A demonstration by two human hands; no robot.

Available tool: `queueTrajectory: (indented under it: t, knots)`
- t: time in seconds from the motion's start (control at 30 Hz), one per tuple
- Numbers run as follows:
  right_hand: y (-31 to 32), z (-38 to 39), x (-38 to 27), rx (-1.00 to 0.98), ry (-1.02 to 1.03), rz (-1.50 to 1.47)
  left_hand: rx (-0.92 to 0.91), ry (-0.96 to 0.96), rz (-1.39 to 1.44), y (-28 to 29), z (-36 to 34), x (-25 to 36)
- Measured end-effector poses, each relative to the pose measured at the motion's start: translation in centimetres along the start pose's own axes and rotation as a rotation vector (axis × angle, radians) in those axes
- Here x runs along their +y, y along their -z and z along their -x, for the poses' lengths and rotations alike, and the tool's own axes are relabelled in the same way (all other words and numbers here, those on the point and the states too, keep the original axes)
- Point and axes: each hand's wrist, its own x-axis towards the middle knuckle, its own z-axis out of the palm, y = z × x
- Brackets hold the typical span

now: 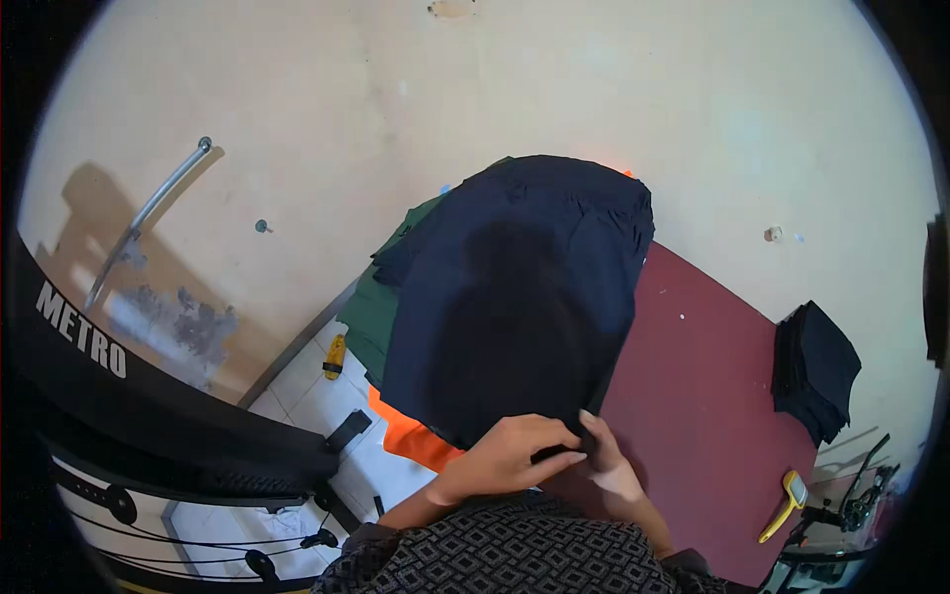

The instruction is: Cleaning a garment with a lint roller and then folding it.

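Note:
A dark navy garment [495, 317] with a gathered, elastic-looking band along its far end lies spread over a pile, and its near edge hangs toward me. My left hand [515, 450] has thumb and fingers closed on that near edge at the right corner. Close beside it, my right hand [609, 460] pinches the same dark cloth, thumb uppermost. Little space separates the two hands. Green cloth [364, 322] sticks out from under the garment on the left, and orange cloth [416, 436] shows below it. A shadow darkens much of the garment's middle.
The dark red tabletop [698, 396] runs to the right, with a stack of folded black cloth [816, 371] and a yellow-handled tool [787, 507] near its edge. A black machine frame [178, 416] stands at left. A yellow object [334, 356] lies on the tiled floor.

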Motion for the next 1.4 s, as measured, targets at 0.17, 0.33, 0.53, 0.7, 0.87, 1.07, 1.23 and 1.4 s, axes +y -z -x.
queueTrajectory:
  t: [0.17, 0.33, 0.53, 0.7, 0.87, 1.07, 1.23, 1.4]
  knots:
    - [-1.2, 1.8, -2.4, 0.708, 0.207, 0.485, 0.101, 0.089, 0.205, 3.6, 0.6, 0.6]
    - [2.8, 8.0, -6.8, 0.909, 0.399, 0.505, 0.486, 0.241, 0.100, 5.9, 0.8, -2.9]
    - [6.4, 14.7, -8.1, 1.223, 0.357, 0.662, 0.613, 0.304, -0.081, 8.4, -5.4, -12.4]
    - [5.5, 14.9, -7.3, 1.214, 0.260, 0.834, 0.548, 0.553, -0.457, 10.5, -12.4, -18.9]
    - [4.0, 14.3, -6.1, 1.014, 0.387, 0.970, 0.391, 0.714, -0.517, 11.1, -13.7, -21.1]
    - [9.5, 17.7, -5.1, 1.087, 0.334, 1.139, 0.427, 0.446, -0.319, 9.4, -14.2, -15.4]
    - [14.3, 19.9, -6.0, 1.271, 0.358, 1.428, 0.305, 0.019, 0.029, 3.4, -15.1, -4.5]
    - [3.9, 17.2, -9.2, 1.073, 0.499, 1.395, 0.092, -0.301, -0.018, -4.9, -11.3, 9.2]
